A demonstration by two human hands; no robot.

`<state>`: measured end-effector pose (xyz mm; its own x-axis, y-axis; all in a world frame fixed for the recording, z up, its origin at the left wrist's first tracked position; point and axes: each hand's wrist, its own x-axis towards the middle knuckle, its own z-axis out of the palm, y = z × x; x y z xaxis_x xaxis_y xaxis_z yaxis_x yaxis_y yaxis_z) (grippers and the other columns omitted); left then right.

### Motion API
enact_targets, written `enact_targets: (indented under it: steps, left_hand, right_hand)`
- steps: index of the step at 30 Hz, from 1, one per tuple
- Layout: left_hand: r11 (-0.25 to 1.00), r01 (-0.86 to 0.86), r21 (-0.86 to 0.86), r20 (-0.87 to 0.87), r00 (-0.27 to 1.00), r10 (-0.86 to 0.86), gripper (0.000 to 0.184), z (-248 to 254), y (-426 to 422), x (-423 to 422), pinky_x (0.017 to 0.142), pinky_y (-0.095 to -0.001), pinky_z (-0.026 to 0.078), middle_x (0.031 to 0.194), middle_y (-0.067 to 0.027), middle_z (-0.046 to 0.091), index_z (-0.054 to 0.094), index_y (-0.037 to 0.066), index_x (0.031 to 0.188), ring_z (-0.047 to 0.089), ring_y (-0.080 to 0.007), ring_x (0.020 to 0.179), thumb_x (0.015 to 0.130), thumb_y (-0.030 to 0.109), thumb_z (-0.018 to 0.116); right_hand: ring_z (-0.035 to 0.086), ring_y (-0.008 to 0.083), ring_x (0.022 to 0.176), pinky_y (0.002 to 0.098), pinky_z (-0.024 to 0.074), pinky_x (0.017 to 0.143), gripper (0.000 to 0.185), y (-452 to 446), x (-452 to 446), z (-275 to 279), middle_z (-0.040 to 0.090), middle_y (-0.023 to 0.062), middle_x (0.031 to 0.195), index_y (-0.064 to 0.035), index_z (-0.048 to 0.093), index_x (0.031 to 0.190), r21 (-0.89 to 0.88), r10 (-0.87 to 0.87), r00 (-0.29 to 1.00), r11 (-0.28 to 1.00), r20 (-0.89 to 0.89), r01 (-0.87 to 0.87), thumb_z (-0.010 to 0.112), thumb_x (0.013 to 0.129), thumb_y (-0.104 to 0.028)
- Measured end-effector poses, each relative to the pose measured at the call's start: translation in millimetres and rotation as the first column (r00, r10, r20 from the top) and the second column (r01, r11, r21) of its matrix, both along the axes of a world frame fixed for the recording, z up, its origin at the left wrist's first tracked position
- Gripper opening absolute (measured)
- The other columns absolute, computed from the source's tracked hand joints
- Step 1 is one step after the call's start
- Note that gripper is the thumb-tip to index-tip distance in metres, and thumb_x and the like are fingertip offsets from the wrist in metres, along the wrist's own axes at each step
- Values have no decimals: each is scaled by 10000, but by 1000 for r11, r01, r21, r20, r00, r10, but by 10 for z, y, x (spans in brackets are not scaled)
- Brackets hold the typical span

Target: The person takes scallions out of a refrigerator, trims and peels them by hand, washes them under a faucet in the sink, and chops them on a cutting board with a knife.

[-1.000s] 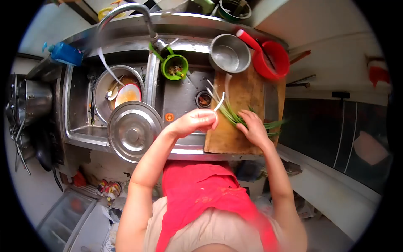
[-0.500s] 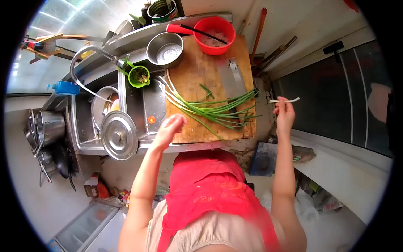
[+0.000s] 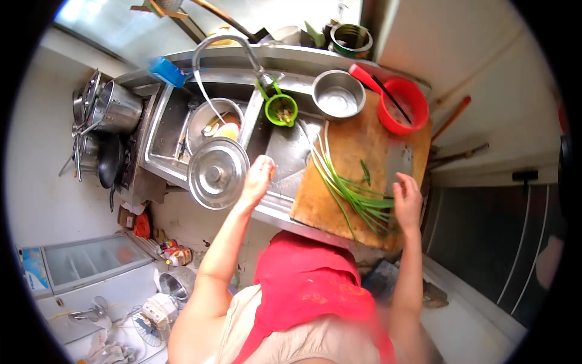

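Long green onions (image 3: 348,191) lie fanned out on the wooden cutting board (image 3: 306,209), white ends toward the sink and green ends to the right. My left hand (image 3: 259,176) is over the sink's edge beside the steel lid (image 3: 209,176), its fingers curled together around something small I cannot make out. Near the green ends, at the board's right side, my right hand (image 3: 407,197) has its fingers bent and apart, with nothing visible in them. A cleaver (image 3: 400,159) lies flat just beyond that hand. The orange drain piece seen earlier is hidden.
A steel pot (image 3: 338,96) and a red basin (image 3: 412,103) with a dark-handled tool stand at the board's back. The green strainer (image 3: 281,110) hangs at the sink divider below the faucet (image 3: 219,39). A basin of dishes (image 3: 197,128) is in the left sink.
The view has swung left. My right hand has come back from the far right to the board, and the white stalk it held is no longer seen. My left hand is now by the lid.
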<state>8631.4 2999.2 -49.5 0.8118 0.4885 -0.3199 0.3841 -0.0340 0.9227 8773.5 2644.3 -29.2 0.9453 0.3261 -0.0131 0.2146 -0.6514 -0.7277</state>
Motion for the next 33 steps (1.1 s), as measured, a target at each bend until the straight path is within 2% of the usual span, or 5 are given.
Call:
enact_targets:
  steps: [6, 14, 18, 23, 33]
  left_hand:
    - [942, -96, -320, 75, 989, 126, 415, -796, 661, 84, 644, -263, 352, 723, 5, 440, 504, 75, 803, 382, -107, 677, 1026, 401, 377]
    - [62, 60, -996, 82, 883, 462, 324, -947, 1703, 209, 746, -276, 404, 963, -63, 559, 576, 8, 1087, 495, -153, 835, 965, 263, 418]
    - [235, -106, -966, 7, 900, 436, 276, -1047, 1857, 355, 796, -303, 437, 987, -92, 592, 575, -7, 1128, 535, -188, 888, 969, 185, 456]
    - [968, 242, 64, 52, 968, -245, 340, -1168, 1967, 556, 1060, -359, 371, 1304, -179, 522, 584, -22, 1200, 499, -283, 1230, 868, 50, 600]
    - [349, 484, 803, -286, 825, -487, 446, -885, 843, 1139, 891, -415, 418, 1204, -75, 573, 628, 84, 1074, 508, -290, 1095, 652, 150, 756]
  right_hand:
    - [600, 212, 983, 312, 478, 864, 371, 2410, 513, -230, 605, 148, 1121, 18, 541, 1246, 114, 339, 936, 938, -92, -329, 586, 916, -147]
    - [522, 207, 948, 342, 438, 880, 516, 5411, 1661, -1263, 580, 179, 1080, 75, 542, 1141, 311, 78, 701, 927, -709, 211, 613, 874, -361]
    - [577, 181, 1026, 309, 437, 913, 661, 5381, 1776, -1246, 521, 157, 1310, 42, 441, 1338, 66, -16, 709, 994, -705, 89, 633, 876, -391]
    - [609, 169, 1052, 299, 462, 911, 443, 3720, 1260, -850, 582, 121, 1255, 7, 481, 1327, 462, 341, 757, 885, -557, -58, 557, 963, -234]
    - [650, 254, 810, 340, 509, 709, 130, -131, 159, -404, 658, 131, 910, -35, 635, 975, -420, -419, 907, 817, 39, 395, 618, 872, -112]
